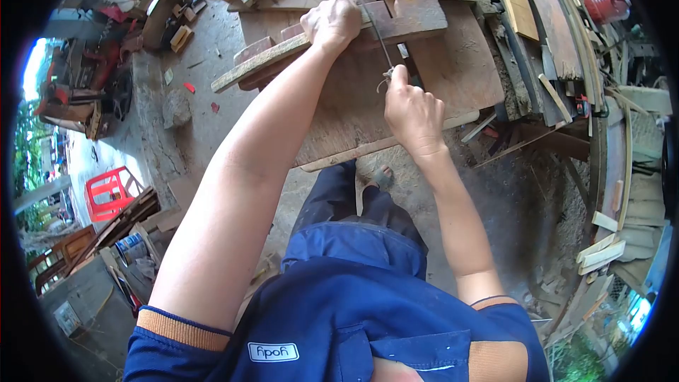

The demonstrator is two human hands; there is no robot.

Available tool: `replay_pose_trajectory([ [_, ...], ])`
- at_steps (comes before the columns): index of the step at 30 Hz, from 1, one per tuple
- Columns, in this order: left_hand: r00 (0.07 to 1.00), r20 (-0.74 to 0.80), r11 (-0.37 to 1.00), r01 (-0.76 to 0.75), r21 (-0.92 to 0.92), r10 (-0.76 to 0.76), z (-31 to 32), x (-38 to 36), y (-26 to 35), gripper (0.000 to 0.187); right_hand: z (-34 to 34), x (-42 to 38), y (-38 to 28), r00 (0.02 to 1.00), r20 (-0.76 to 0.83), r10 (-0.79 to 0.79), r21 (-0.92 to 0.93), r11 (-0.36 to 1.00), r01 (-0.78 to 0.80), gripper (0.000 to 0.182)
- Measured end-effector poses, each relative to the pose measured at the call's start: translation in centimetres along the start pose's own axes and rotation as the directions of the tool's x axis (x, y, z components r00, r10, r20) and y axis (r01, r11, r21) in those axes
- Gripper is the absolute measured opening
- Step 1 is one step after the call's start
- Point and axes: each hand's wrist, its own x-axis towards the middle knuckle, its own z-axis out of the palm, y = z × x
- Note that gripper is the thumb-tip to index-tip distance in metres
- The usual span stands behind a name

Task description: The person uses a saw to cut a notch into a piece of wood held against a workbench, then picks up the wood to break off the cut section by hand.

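Note:
My left hand (332, 21) is closed over a long wooden plank (263, 60) and presses it down on a brown board workbench (460, 64). A wider wooden block (421, 15) lies across the plank just right of that hand. My right hand (411, 112) grips the dark handle of a thin-bladed saw (371, 21). The blade runs up and away from this hand, crossing the plank right beside my left hand. A bit of string hangs where blade and handle meet. My blue shirt and trousers fill the bottom of the view.
Stacked planks (537, 7) lean at the back right beside a red container (605, 6). Wood offcuts (601, 249) lie at the right. A red plastic chair (109, 192) and a stone (177, 110) sit on the concrete floor to the left. My foot (382, 177) stands under the bench.

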Motion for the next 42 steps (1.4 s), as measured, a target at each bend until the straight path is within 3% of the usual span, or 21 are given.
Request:
replay_pose_trajectory([
  [1, 1.0, 0.008, 1.0, -0.009, 0.003, 0.009, 0.0, -0.2, -0.1, 0.041, 0.3, 0.4, -0.2, 1.0, 0.011, -0.004, 0.0, 1.0, 0.004, 0.016],
  [3, 0.999, 0.014, 0.999, -0.043, 0.003, 0.043, -0.1, -0.6, 0.5, 0.041, 0.4, 3.5, -0.5, 0.984, -0.164, -0.069, 0.046, 0.996, 0.078, 0.017],
  [7, 0.998, -0.014, 0.998, -0.061, 0.004, 0.061, 0.4, -0.4, 0.1, 0.04, 0.8, 7.6, -1.4, 0.972, -0.224, -0.076, 0.043, 0.995, 0.088, 0.017],
  [11, 0.999, -0.036, 1.0, -0.024, -0.001, 0.024, 0.2, -0.2, 0.3, 0.037, 1.1, 1.9, 0.1, 0.975, -0.205, -0.085, 0.051, 0.994, 0.097, 0.016],
  [13, 0.999, -0.014, 0.998, -0.05, 0.029, 0.051, 0.0, -0.4, 0.2, 0.038, 0.8, 0.0, 0.4, 0.994, -0.097, -0.045, 0.055, 0.997, 0.05, 0.015],
  [19, 0.999, -0.006, 0.999, -0.04, 0.013, 0.04, -0.2, -0.2, 0.4, 0.042, 0.6, 7.3, -1.5, 0.979, -0.193, -0.066, 0.045, 0.996, 0.076, 0.02],
  [21, 0.998, -0.027, 0.998, -0.055, 0.005, 0.055, 0.3, -0.2, 0.3, 0.042, 0.9, 5.2, -0.5, 0.978, -0.199, -0.063, 0.056, 0.996, 0.076, 0.02],
  [26, 0.999, -0.001, 0.999, -0.046, 0.027, 0.046, 0.1, -0.2, 0.1, 0.042, 0.5, 0.1, 0.0, 0.999, -0.045, -0.02, 0.037, 0.999, 0.022, 0.019],
  [27, 0.999, 0.002, 0.998, -0.051, 0.026, 0.051, 0.1, -0.4, 0.1, 0.042, 0.8, 1.1, 0.0, 0.999, -0.045, -0.014, 0.036, 0.999, 0.015, 0.019],
  [29, 0.999, 0.05, 1.0, -0.02, 0.007, 0.019, -0.1, -0.2, 0.3, 0.046, 1.2, 5.4, -0.3, 0.969, -0.228, -0.095, 0.049, 0.993, 0.108, 0.019],
  [32, 0.999, 0.048, 1.0, -0.025, 0.002, 0.025, -0.1, 0.1, 0.3, 0.045, 1.1, 7.5, -1.4, 0.975, -0.217, -0.057, 0.051, 0.996, 0.069, 0.019],
  [36, 1.0, 0.017, 1.0, -0.02, 0.008, 0.019, 0.0, -0.1, 0.4, 0.043, 1.1, 1.8, 0.0, 0.982, -0.171, -0.078, 0.047, 0.995, 0.087, 0.02],
  [38, 0.999, -0.012, 0.999, -0.035, 0.016, 0.035, 0.2, -0.1, 0.1, 0.041, 1.1, -0.2, 0.5, 0.996, -0.088, -0.015, 0.061, 0.998, 0.02, 0.02],
  [42, 0.999, -0.005, 0.999, -0.035, -0.009, 0.035, 0.0, -0.4, 0.3, 0.041, 0.7, 6.0, -0.5, 0.985, -0.16, -0.062, 0.123, 0.989, 0.082, 0.019],
])
